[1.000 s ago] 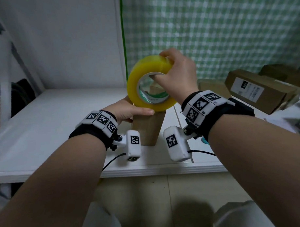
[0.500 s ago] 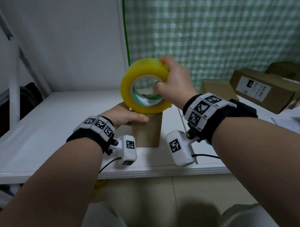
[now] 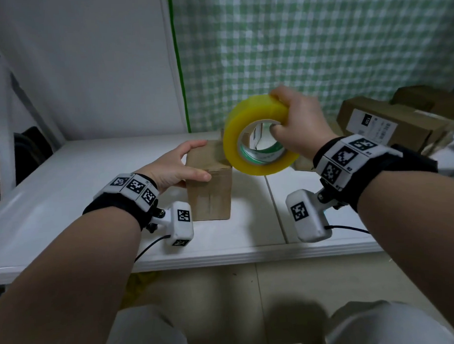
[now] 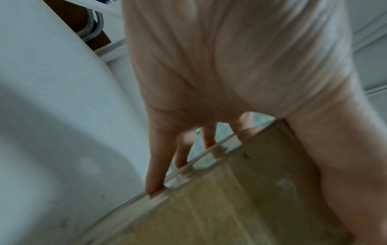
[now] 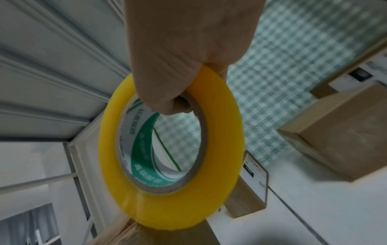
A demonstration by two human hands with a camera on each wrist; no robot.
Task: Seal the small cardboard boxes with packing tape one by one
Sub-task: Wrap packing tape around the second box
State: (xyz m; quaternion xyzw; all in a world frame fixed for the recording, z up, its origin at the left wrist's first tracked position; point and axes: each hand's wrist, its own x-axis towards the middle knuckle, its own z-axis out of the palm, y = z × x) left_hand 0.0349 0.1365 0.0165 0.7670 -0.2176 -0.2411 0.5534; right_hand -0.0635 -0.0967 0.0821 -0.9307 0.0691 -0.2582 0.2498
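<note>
A small brown cardboard box stands upright on the white table. My left hand grips its top left corner, thumb along the near upper edge and fingers over the far edge. In the left wrist view the fingers rest on the box, whose side shows glossy clear tape. My right hand holds a yellow roll of packing tape in the air above the box's right edge, fingers through the core. The right wrist view shows the roll hanging over the box.
More cardboard boxes lie at the back right: a labelled one, another behind it, and a small labelled box just beyond the roll. A green checked curtain hangs behind. The table's front edge runs below my wrists.
The right hand has carried the tape roll to the right, off the box's top, which now shows. The left hand's fingers have moved over the box's top edge.
</note>
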